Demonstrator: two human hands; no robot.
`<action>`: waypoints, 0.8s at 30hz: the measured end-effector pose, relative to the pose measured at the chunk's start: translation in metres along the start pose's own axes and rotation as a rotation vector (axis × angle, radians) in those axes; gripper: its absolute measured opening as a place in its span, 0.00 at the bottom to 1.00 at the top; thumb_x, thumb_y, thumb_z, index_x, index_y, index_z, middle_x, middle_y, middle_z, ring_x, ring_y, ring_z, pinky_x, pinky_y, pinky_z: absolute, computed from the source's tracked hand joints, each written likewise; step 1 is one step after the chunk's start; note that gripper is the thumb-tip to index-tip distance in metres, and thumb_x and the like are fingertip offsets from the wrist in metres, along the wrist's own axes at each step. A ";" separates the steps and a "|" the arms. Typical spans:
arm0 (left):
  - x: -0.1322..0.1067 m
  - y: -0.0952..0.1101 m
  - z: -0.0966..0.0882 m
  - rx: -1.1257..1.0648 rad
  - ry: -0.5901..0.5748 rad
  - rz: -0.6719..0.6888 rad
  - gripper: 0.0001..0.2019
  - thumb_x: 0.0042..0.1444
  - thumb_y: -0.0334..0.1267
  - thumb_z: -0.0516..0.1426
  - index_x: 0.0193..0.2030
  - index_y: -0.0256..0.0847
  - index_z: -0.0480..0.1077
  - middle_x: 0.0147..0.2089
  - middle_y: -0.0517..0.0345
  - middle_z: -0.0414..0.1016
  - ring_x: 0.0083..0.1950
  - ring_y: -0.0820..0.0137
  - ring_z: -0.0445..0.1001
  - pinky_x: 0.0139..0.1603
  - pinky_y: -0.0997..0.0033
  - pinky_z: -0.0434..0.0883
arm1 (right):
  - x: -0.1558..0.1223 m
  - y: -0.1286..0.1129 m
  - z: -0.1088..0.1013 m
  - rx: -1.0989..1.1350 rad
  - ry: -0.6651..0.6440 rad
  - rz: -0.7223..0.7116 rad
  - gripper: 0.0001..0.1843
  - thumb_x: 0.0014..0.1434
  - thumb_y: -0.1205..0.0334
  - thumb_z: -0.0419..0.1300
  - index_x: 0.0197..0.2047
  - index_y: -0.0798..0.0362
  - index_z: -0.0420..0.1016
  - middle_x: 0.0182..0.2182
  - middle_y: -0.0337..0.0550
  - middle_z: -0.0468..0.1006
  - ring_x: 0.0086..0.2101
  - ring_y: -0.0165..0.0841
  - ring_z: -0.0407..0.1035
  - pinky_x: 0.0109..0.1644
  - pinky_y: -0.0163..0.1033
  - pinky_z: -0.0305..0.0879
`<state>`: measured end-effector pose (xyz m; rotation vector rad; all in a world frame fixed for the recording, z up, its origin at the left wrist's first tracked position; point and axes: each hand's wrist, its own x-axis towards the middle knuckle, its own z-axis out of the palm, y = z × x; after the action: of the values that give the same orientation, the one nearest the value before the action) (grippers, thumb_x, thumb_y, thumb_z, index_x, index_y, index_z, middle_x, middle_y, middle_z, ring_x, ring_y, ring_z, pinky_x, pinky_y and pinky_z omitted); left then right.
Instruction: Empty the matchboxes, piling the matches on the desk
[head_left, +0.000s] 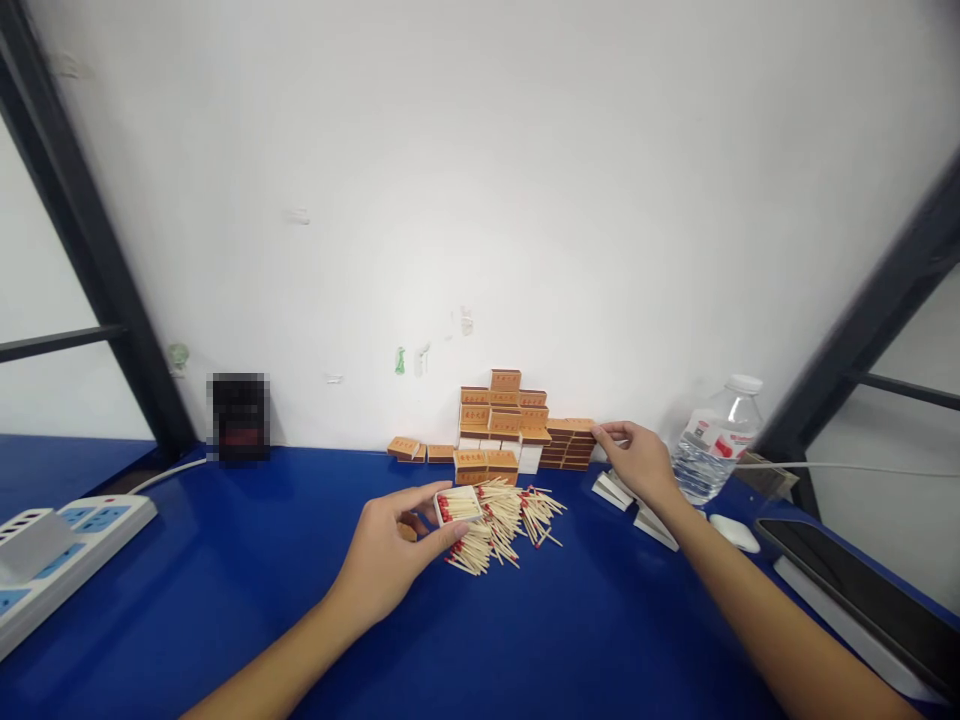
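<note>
My left hand (381, 548) is closed around the sides of a small white matchbox tray (459, 506) filled with red-tipped matches. Just beyond and beside it, a loose pile of matches (501, 515) lies on the blue table. My right hand (643, 466) reaches to a low stack of orange matchboxes (568, 452), its thumb and fingers pinched at the upper right end of the top one. Whether these boxes are full or only covers, I cannot tell. A taller, stepped stack of matchboxes (504, 405) stands beside them against the wall.
White empty-looking trays (613, 490) lie below my right wrist. Further right are a water bottle (718, 440), a white case (735, 533) and a black phone (862, 590). A few matchboxes (406, 448) sit left of the stacks. A power strip (112, 518) lies far left.
</note>
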<state>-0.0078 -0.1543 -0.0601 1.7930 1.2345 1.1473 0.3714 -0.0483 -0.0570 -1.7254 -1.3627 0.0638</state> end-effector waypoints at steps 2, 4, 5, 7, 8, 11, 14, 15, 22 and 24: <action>0.000 0.000 -0.001 0.002 -0.004 0.002 0.30 0.54 0.55 0.69 0.60 0.43 0.80 0.41 0.53 0.84 0.35 0.67 0.74 0.36 0.67 0.75 | 0.000 0.001 0.000 -0.013 -0.010 -0.013 0.21 0.59 0.44 0.60 0.38 0.54 0.82 0.36 0.54 0.86 0.32 0.42 0.76 0.41 0.44 0.67; 0.000 0.000 -0.001 0.007 0.000 0.000 0.30 0.53 0.55 0.69 0.60 0.42 0.80 0.40 0.53 0.84 0.34 0.67 0.74 0.35 0.67 0.74 | -0.001 0.002 -0.002 -0.027 -0.043 -0.013 0.20 0.61 0.45 0.59 0.38 0.53 0.82 0.36 0.53 0.85 0.31 0.42 0.75 0.41 0.45 0.66; 0.000 0.001 -0.002 0.012 0.004 0.000 0.31 0.53 0.55 0.69 0.60 0.42 0.80 0.39 0.53 0.84 0.34 0.67 0.74 0.35 0.67 0.74 | -0.002 0.001 -0.003 -0.037 -0.046 -0.022 0.20 0.62 0.45 0.58 0.38 0.53 0.81 0.36 0.53 0.85 0.31 0.42 0.74 0.41 0.45 0.66; 0.000 0.001 -0.002 0.016 0.008 0.008 0.31 0.53 0.56 0.69 0.60 0.41 0.80 0.38 0.53 0.83 0.33 0.67 0.74 0.35 0.67 0.74 | -0.006 -0.002 -0.008 -0.072 0.009 -0.094 0.19 0.64 0.46 0.56 0.39 0.52 0.80 0.39 0.55 0.84 0.30 0.42 0.72 0.42 0.47 0.65; 0.000 0.001 -0.002 0.015 0.006 0.013 0.31 0.53 0.56 0.69 0.60 0.41 0.79 0.38 0.53 0.83 0.33 0.67 0.74 0.35 0.67 0.74 | -0.011 -0.006 -0.010 -0.090 0.060 -0.153 0.19 0.66 0.47 0.55 0.39 0.52 0.79 0.40 0.56 0.83 0.30 0.42 0.71 0.42 0.48 0.64; 0.001 0.001 -0.002 0.003 -0.006 0.022 0.32 0.53 0.56 0.69 0.61 0.42 0.79 0.40 0.53 0.84 0.34 0.67 0.74 0.37 0.66 0.74 | -0.037 -0.028 -0.011 -0.044 0.131 -0.311 0.18 0.68 0.47 0.54 0.38 0.49 0.77 0.37 0.53 0.80 0.30 0.42 0.68 0.42 0.49 0.63; 0.001 0.001 -0.003 -0.012 -0.019 0.009 0.32 0.53 0.55 0.69 0.62 0.42 0.78 0.40 0.53 0.84 0.34 0.68 0.74 0.37 0.67 0.74 | -0.077 -0.064 -0.002 0.233 -0.145 -0.284 0.19 0.67 0.43 0.58 0.37 0.49 0.78 0.29 0.46 0.78 0.29 0.39 0.67 0.36 0.44 0.63; 0.001 0.002 -0.003 -0.016 -0.024 0.006 0.32 0.53 0.55 0.69 0.62 0.43 0.78 0.41 0.53 0.84 0.34 0.68 0.73 0.37 0.67 0.74 | -0.091 -0.077 0.003 0.333 -0.310 -0.253 0.22 0.66 0.40 0.59 0.35 0.51 0.77 0.28 0.45 0.77 0.29 0.38 0.67 0.34 0.42 0.62; 0.000 0.006 -0.003 -0.063 -0.065 0.011 0.33 0.53 0.54 0.70 0.64 0.43 0.77 0.43 0.52 0.85 0.34 0.68 0.74 0.36 0.67 0.75 | -0.145 -0.124 0.017 0.678 -0.852 0.005 0.31 0.62 0.30 0.59 0.32 0.52 0.75 0.19 0.35 0.67 0.19 0.26 0.55 0.24 0.34 0.50; -0.001 0.006 -0.002 -0.077 -0.093 0.006 0.32 0.53 0.53 0.70 0.63 0.43 0.77 0.45 0.52 0.85 0.34 0.67 0.74 0.37 0.66 0.75 | -0.146 -0.123 0.017 0.695 -0.875 0.080 0.31 0.62 0.30 0.60 0.30 0.52 0.73 0.16 0.32 0.62 0.18 0.26 0.52 0.22 0.33 0.46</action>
<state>-0.0078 -0.1567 -0.0543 1.7739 1.1172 1.0869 0.2135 -0.1571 -0.0531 -1.1540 -1.5815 1.3022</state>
